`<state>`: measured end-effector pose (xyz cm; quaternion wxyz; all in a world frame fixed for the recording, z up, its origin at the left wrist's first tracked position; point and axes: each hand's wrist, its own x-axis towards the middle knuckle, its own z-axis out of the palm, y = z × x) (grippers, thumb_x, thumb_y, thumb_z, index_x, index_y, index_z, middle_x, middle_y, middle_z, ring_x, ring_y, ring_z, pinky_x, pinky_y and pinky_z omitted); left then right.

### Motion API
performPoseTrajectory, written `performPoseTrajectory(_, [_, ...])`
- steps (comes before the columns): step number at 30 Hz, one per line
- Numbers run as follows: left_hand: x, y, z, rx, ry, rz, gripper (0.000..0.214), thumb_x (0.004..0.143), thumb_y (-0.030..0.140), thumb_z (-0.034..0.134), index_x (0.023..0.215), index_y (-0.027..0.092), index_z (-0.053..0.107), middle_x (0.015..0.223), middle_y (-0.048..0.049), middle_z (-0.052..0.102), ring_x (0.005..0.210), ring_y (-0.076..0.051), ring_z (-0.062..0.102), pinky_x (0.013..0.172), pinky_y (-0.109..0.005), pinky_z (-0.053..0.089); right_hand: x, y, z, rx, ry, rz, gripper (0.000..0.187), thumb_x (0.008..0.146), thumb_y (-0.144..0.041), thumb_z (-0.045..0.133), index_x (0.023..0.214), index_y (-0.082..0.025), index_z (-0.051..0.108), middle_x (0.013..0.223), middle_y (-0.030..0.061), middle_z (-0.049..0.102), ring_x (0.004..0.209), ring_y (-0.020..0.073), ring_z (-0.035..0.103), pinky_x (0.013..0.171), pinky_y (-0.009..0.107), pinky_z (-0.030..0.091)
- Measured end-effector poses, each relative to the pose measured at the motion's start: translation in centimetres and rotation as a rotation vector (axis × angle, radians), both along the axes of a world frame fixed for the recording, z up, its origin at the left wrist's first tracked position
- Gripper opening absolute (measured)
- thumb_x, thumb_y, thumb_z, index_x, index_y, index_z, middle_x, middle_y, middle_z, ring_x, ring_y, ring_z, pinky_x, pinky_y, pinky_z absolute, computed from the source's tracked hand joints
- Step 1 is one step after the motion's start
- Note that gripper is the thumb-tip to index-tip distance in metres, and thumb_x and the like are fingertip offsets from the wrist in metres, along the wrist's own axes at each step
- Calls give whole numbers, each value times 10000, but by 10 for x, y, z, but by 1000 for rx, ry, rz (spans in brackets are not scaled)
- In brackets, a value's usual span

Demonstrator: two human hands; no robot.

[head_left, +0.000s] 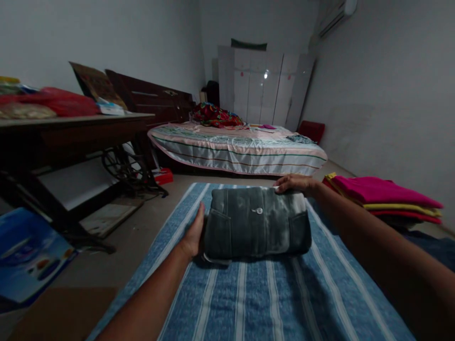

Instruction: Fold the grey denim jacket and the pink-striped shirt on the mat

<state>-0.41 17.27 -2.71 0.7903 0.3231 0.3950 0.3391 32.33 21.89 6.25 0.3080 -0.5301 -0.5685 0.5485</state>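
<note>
A thick folded denim garment [249, 227], faded grey-green with a metal button and stitched seams, lies on a blue cloth with white stripes [241, 298]. My left hand [195, 232] grips its left end; the thumb points up along the edge and the other fingers are mostly hidden. At the far edge, right of the middle, my right hand [293, 183] has its bent fingers over the top of the garment. A small pale flap [217, 260] sticks out beneath the near left corner.
To the right is a stack of folded clothes [387, 194], pink on top. A sewing-machine table [117, 118] with a red bag [71, 102] stands left, above a blue box [31, 255]. Beyond are a bed [234, 147] and a wardrobe [263, 85].
</note>
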Motion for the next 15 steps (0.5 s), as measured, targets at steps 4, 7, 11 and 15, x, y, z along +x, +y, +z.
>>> performPoseTrajectory(4, [5, -1, -3, -14, -12, 218, 512, 756, 630, 567, 964, 169, 648, 817, -95, 734, 800, -282, 695, 723, -420, 555, 0, 26, -43, 167, 96, -218, 323, 587, -379, 738, 784, -142, 642, 695, 19, 650, 641, 145, 589, 594, 224, 458])
performPoseTrajectory(7, [6, -2, -3, 10, 8, 313, 317, 735, 415, 692, 942, 179, 652, 779, -73, 734, 741, -262, 701, 681, -388, 570, -2, 16, -67, 200, 154, -282, 410, 663, -518, 657, 842, -150, 635, 787, 42, 672, 775, 192, 627, 688, 257, 482])
performPoseTrajectory(11, [4, -2, 1, 58, 54, 269, 245, 726, 298, 697, 925, 159, 665, 757, -80, 731, 689, -255, 700, 641, -379, 576, 1, -14, -88, 115, 226, -257, 537, 724, -604, 560, 993, -145, 627, 904, 96, 690, 859, 245, 652, 735, 309, 507])
performPoseTrajectory(15, [3, 2, 9, 108, 109, 196, 268, 670, 206, 722, 923, 133, 671, 775, -94, 731, 675, -241, 699, 633, -345, 572, 5, -29, -99, 35, 290, -286, 634, 647, -409, 694, 1211, -176, 525, 1017, 100, 679, 851, 242, 665, 734, 325, 526])
